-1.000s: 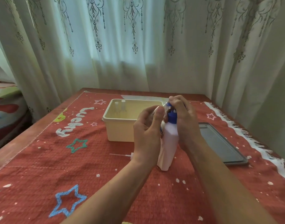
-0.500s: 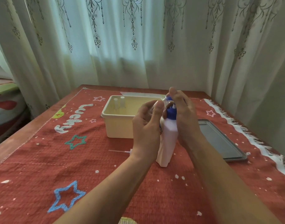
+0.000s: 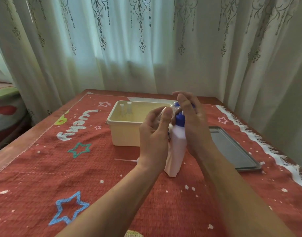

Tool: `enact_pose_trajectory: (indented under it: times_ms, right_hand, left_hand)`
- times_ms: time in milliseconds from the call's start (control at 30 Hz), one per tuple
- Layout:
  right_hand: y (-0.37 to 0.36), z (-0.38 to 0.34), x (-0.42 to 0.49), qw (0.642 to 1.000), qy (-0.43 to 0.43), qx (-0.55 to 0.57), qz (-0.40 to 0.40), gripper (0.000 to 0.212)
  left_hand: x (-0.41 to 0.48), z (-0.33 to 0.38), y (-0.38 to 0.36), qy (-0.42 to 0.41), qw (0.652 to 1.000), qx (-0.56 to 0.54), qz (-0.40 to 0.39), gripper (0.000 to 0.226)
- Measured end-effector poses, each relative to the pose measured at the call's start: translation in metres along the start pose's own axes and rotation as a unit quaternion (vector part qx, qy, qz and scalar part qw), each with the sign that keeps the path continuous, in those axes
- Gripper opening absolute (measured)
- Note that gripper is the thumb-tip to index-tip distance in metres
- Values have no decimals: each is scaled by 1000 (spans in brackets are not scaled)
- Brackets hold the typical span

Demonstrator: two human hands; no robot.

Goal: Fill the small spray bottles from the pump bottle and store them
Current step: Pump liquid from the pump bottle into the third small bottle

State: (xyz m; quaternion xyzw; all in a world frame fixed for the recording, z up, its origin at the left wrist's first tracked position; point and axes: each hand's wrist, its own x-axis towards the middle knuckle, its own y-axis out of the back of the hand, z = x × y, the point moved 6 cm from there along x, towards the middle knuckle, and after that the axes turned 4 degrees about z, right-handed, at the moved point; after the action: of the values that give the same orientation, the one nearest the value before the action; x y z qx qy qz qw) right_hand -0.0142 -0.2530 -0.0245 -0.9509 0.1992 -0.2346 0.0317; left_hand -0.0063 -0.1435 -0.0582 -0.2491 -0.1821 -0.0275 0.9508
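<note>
**A:** Entry one: hands?
**B:** Left hand (image 3: 155,134): curled round a small spray bottle (image 3: 173,107), which is mostly hidden by the fingers. Its mouth is held at the spout. Right hand (image 3: 193,122): laid over the blue pump head (image 3: 180,119), fingers nearly straight, pressing rather than gripping.

**A:** Pump bottle?
**B:** Pump bottle (image 3: 176,151): white, upright on the red-clothed surface (image 3: 78,177), between both hands.

**A:** Storage?
**B:** Cream tub (image 3: 126,134): just behind the left hand. Two small bottles (image 3: 126,108) are stood in its far left corner. Spray head (image 3: 128,161): lying loose on the cloth with its dip tube, left of the pump bottle. Grey tray (image 3: 232,151): to the right.

**A:** Step entered?
**B:** Filling is judged to be in hand. The level cannot be read.

**A:** Next move?
**B:** The mouth must be kept under the spout while the pump is pressed. The loose head is then to be inserted tube first and screwed on, and the bottle stood in the tub.
</note>
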Motion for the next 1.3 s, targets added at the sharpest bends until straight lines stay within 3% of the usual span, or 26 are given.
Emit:
enact_pose_trajectory:
  times_ms: [67, 400, 1300]
  right_hand:
    - [2, -1, -1, 1000, 7, -16, 6, 14]
    - [0, -1, -2, 1000, -11, 27, 10, 25]
    - [-1, 1, 2, 999, 1, 32, -4, 25]
  left_hand:
    - [-1, -1, 0, 3, 1000, -1, -1, 21]
    - [1, 3, -2, 1, 1000, -3, -2, 15]
    - [-2, -1, 0, 0, 1000, -14, 1, 17]
